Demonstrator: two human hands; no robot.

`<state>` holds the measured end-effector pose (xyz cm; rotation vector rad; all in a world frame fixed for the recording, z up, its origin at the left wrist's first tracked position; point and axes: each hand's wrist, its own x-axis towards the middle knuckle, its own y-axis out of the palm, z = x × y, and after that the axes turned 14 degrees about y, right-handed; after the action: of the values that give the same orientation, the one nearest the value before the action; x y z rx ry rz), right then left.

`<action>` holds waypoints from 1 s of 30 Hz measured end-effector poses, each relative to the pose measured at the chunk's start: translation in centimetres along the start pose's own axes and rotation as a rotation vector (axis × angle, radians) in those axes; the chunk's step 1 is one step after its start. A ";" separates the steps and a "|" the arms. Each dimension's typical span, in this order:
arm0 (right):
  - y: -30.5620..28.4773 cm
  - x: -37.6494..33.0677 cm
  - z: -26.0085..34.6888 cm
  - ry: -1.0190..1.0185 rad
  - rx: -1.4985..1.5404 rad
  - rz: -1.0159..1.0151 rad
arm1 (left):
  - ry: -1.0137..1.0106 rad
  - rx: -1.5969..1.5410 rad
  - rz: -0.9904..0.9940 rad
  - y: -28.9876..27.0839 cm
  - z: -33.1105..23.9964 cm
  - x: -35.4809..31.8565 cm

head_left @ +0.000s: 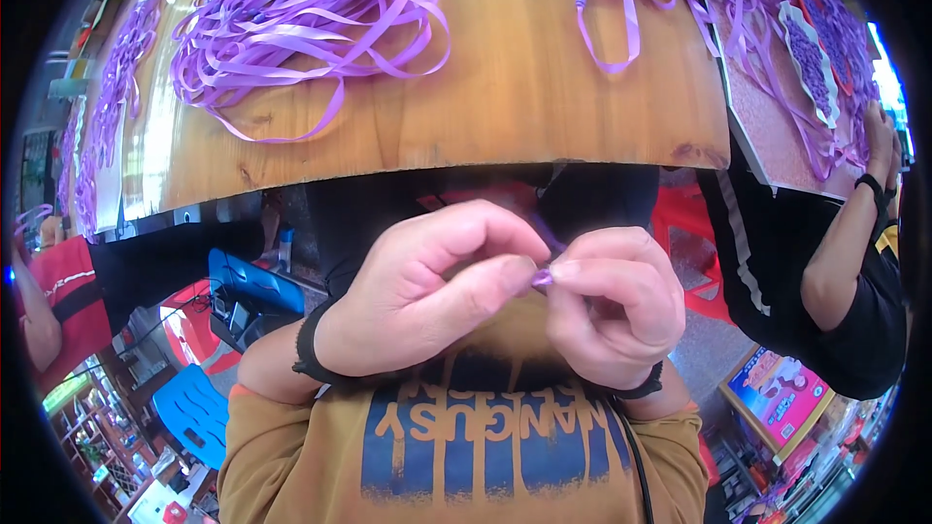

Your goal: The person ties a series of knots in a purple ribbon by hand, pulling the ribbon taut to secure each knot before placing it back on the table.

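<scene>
Close together in front of my chest, my left hand [437,286] and my right hand [621,301] meet at the fingertips. Both pinch a small piece of purple ribbon [542,278], mostly covered by the fingers. A thin dark purple strand rises behind the fingertips. Beyond my hands, on the wooden table [466,126], lies a big loose heap of looped purple ribbons [301,29]. Neither hand touches that heap.
More purple ribbons [631,29] hang over the table's right part, beside a tray of small purple pieces [811,63]. Co-workers sit on both sides; one person's arm [845,243] is at the right. A blue stool [192,412] stands lower left.
</scene>
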<state>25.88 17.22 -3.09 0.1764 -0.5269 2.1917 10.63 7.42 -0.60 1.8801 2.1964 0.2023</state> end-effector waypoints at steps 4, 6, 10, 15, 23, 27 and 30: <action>-0.1 -0.2 0.1 -0.004 0.005 0.016 | 0.074 0.159 0.055 0.0 0.2 0.1; -0.2 -0.2 0.1 0.004 0.000 0.037 | 0.199 0.287 0.072 -0.2 0.2 0.3; -0.2 -0.4 0.1 0.048 0.035 0.067 | 0.430 0.487 0.081 -0.3 0.5 0.5; 0.1 -0.5 -0.2 0.051 0.077 0.097 | 0.442 0.501 0.085 -0.6 0.7 0.3; 0.2 -0.3 1.0 0.145 -0.079 0.184 | 0.444 0.524 0.044 -1.2 1.1 -0.2; 0.4 -0.2 0.8 0.104 -0.075 0.189 | 0.469 0.547 0.042 -1.6 1.4 -0.4; -0.3 0.3 0.7 0.126 -0.204 0.342 | 0.453 0.537 0.033 -1.7 1.7 -0.5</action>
<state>25.94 17.30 -2.26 -0.1733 -0.7483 2.4381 9.54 6.57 -2.58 2.3333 2.7307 0.0436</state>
